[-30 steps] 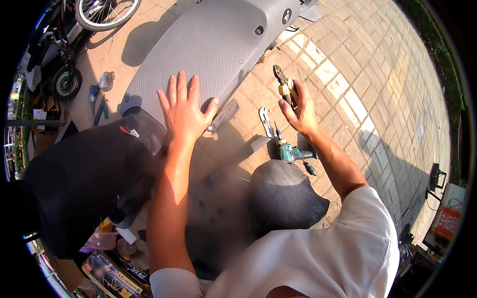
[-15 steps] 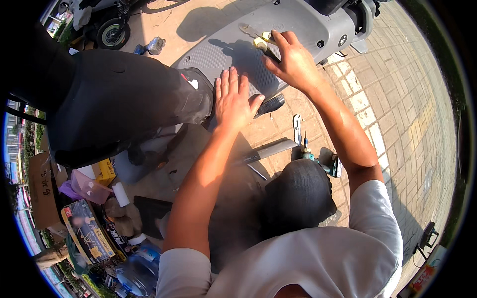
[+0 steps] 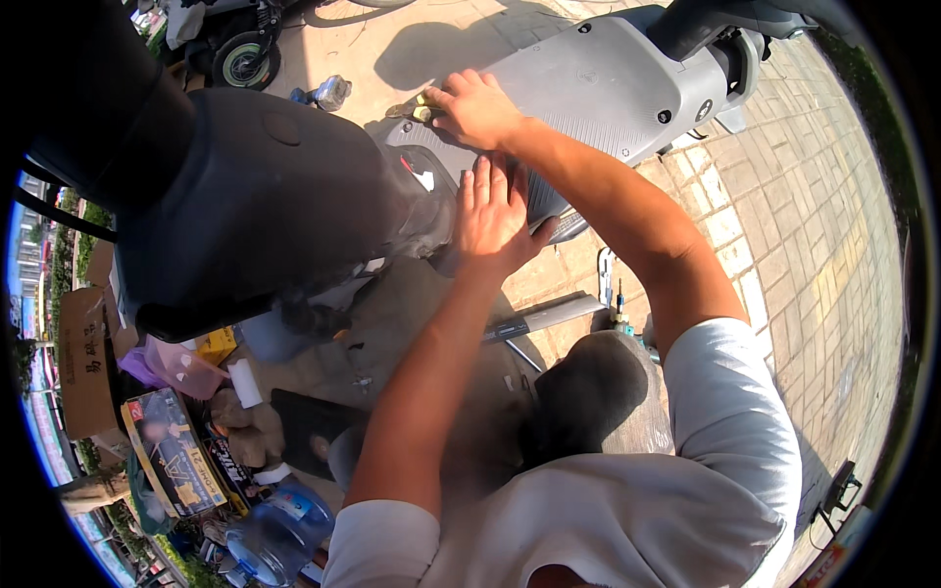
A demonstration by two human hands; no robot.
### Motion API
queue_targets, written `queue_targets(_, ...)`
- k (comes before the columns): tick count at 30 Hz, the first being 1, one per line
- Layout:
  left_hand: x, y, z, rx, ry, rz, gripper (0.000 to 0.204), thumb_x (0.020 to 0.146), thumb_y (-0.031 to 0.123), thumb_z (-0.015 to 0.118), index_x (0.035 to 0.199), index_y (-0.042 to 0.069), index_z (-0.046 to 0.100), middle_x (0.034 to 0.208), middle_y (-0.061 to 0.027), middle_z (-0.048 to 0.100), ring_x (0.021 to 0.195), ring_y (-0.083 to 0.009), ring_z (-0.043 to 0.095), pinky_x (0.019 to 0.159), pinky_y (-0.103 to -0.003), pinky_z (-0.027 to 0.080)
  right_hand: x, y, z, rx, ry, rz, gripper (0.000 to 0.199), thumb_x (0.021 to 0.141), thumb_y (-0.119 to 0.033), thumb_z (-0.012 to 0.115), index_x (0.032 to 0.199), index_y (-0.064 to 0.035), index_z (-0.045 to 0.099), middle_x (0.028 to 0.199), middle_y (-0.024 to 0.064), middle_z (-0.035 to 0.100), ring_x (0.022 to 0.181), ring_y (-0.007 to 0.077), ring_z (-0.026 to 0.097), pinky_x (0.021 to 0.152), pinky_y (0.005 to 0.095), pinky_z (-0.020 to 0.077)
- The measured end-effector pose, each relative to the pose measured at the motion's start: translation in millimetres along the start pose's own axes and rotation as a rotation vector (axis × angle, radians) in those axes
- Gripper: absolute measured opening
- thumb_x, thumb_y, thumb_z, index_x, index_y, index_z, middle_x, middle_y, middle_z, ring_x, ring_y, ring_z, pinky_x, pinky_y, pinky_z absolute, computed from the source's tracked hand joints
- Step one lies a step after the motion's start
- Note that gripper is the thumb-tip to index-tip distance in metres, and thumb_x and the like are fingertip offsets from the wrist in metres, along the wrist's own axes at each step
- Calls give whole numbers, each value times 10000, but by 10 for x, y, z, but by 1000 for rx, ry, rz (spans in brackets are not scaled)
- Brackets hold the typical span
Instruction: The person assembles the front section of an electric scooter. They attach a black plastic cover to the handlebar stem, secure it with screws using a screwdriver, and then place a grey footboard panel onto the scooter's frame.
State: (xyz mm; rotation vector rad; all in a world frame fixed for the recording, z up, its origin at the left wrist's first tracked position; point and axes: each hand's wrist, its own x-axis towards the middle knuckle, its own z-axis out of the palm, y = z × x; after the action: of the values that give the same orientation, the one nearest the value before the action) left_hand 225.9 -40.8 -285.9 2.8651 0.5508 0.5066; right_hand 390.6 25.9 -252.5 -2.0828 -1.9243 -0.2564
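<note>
A grey scooter footboard (image 3: 578, 83) with a ribbed surface stretches ahead of me. My left hand (image 3: 493, 220) rests flat at its near end, fingers stretched out, beside the dark scooter body (image 3: 284, 186). Over the footboard's far-left corner, my right hand (image 3: 478, 110) is closed around pliers (image 3: 421, 111) with yellow and dark grips. Most of the handles are hidden in the hand, and the jaws point left.
A power drill (image 3: 620, 318) and a long grey strip (image 3: 559, 314) lie near my knee. Lower left are boxes (image 3: 172, 456), a pink plastic bag (image 3: 181, 367) and a blue water jug (image 3: 279, 534). A wheel (image 3: 245, 61) stands far left, near a blue-grey tool (image 3: 328, 93).
My right hand has swung left with the pliers, from above the middle of the footboard to its far-left corner. The left hand stays flat; the view has shifted slightly.
</note>
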Motion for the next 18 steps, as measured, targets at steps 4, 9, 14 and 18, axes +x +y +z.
queue_targets(4, -9, -10, 15, -8, -7, 4, 921, 827, 532, 692, 1517, 26, 352, 1565, -295, 289, 1474, -454, 247, 1215, -561, 170, 141, 6, 25, 165, 628, -22, 469, 946, -363, 638, 1364, -157, 586, 1195, 109, 594, 1151, 297, 528, 990, 470, 378)
queue_targets(9, -48, -13, 14, 3, -3, -2, 908, 823, 524, 701, 1520, 51, 361, 1569, -292, 284, 1477, -450, 242, 1219, -556, 162, 38, -50, 168, -14, 13, -21, 499, 966, -396, 593, 1417, -184, 567, 1220, 70, 594, 1213, 270, 508, 1065, 478, 338)
queue_targets(14, -1, -66, 49, -107, 48, -5, 843, 752, 461, 759, 1439, 50, 496, 1546, -268, 358, 1468, -425, 282, 1219, -540, 186, 82, 249, -230, 37, 262, 35, 460, 922, -321, 670, 1321, -104, 599, 1181, 140, 598, 1145, 329, 540, 1018, 463, 398)
queue_targets(18, -18, -73, 58, -132, 100, 40, 795, 794, 486, 706, 1402, 7, 523, 1531, -288, 371, 1462, -447, 286, 1217, -557, 168, -75, 905, -593, -126, 798, 188, 420, 923, -299, 663, 1280, -87, 599, 1126, 162, 623, 1114, 356, 549, 989, 488, 403)
